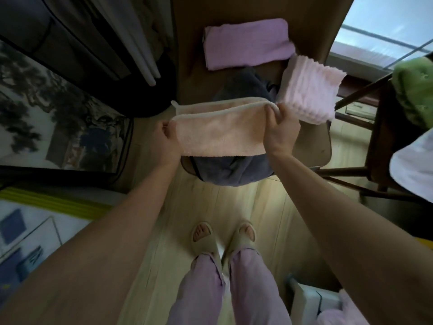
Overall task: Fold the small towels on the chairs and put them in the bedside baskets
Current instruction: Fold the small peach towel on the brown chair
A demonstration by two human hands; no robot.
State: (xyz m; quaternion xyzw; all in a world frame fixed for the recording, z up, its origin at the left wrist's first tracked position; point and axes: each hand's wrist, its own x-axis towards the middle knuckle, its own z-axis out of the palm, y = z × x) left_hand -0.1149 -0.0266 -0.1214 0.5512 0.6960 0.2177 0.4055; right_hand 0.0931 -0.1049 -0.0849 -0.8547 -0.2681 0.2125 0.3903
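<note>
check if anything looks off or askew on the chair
The pale pink ribbed towel overhangs the chair's right edge, tilted. The purple towel lies flat, and both hands hold the peach towel.

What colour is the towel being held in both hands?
The soft folded terry towel is pale peach-pink with a cream edge, seen in the head view.

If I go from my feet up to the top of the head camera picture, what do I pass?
Slippers → dark blue cloth hanging off the chair → peach towel held by the left hand and right hand → purple towel on the chair.
</note>
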